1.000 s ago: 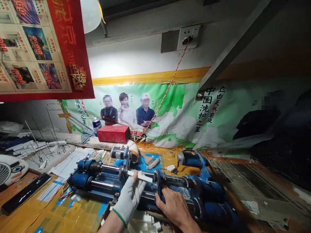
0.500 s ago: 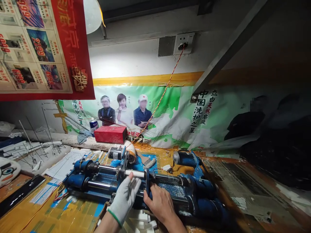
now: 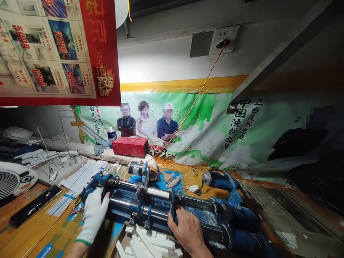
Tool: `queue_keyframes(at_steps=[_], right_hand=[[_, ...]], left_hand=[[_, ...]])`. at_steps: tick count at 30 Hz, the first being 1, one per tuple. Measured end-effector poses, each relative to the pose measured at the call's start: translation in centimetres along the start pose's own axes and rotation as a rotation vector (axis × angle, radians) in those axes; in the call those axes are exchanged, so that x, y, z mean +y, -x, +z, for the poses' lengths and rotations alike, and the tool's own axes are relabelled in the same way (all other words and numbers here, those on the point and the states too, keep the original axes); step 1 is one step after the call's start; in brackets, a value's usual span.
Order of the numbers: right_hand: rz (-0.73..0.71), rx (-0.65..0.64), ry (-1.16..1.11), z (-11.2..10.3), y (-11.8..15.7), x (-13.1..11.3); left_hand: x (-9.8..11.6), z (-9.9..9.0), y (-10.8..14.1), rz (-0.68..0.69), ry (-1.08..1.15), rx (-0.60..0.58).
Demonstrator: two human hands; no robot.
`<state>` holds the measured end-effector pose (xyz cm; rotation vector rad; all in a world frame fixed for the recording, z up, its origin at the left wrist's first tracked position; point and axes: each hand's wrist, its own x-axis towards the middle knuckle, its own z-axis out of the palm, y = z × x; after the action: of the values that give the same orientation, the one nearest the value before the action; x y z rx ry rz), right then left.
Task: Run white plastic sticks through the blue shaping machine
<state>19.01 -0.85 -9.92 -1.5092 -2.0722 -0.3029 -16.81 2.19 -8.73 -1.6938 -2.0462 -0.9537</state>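
A blue bench machine (image 3: 158, 215) with steel rods stretches across the table. A white rod (image 3: 158, 192) lies level between two upright blue brackets at its middle. My left hand (image 3: 94, 215), in a white glove with a green cuff, is at the machine's left end. Its thumb is apart from the fingers, and its fingertips rest by a blue cylindrical housing. My bare right hand (image 3: 188, 229) curls around the lower part of the right blue bracket (image 3: 172, 201), with its fingertips partly hidden. Below the machine, several white square sticks (image 3: 150, 243) lie piled in a box.
Behind the machine are a brush (image 3: 170, 179), a red box (image 3: 130, 147) and a spray can (image 3: 111, 138). A phone (image 3: 36, 206) and a white fan (image 3: 16, 181) are at left. A red-and-orange twisted cord (image 3: 197, 96) runs up to a wall socket. A red poster hangs upper left.
My left hand has moved left, from beside the white rod to the machine's left end. My right hand stays at the bracket. The view has shifted, so the scene sits further right.
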Motion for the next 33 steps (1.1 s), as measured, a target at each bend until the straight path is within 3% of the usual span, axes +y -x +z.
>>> queue_keyframes(at_steps=[8,14,17,22,27,33], right_hand=[[-0.007,0.053,-0.022,0.1,-0.1,-0.1],[-0.011,0.071,-0.015,0.1,0.0,-0.2],[-0.022,0.084,-0.011,0.2,0.1,-0.1],[-0.038,0.055,0.006,0.3,0.2,0.2],[-0.034,0.027,0.030,0.5,0.3,0.3],[-0.058,0.081,0.018,0.7,0.2,0.4]], left_hand=[[3.9,2.0,2.4,0.120,0.153,0.021],[5.5,3.9,2.8,0.213,0.067,0.153],[5.7,3.9,2.4,0.274,0.029,0.144],[3.7,3.1,1.5,0.353,-0.024,0.101],[0.4,2.4,0.0,0.345,-0.049,0.144],[-2.9,2.5,-1.6,0.341,-0.035,0.205]])
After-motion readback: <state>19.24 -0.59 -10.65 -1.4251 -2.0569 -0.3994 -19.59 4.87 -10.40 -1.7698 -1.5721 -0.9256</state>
